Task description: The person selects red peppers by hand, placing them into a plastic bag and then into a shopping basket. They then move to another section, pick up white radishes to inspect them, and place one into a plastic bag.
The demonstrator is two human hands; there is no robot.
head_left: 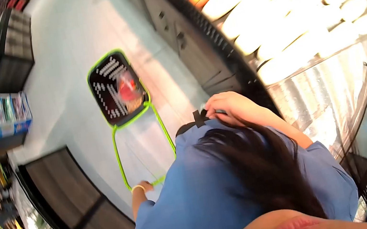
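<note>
Basket (pixel 92 88) is seen on the floor (pixel 64 42), and a red thing (pixel 128 90) is kept in it. Just behind the basket, the green handle (pixel 118 159) is gripped tight by the left hand (pixel 139 190). Further behind the basket, the right hand (pixel 230 106) is curled at a black strap (pixel 199 118); whether anything is held cannot be told.

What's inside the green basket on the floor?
The basket holds a red item, too blurred to name, with something pale just below it. Elsewhere only its dark mesh shows. Anything under the red item is covered.
</note>
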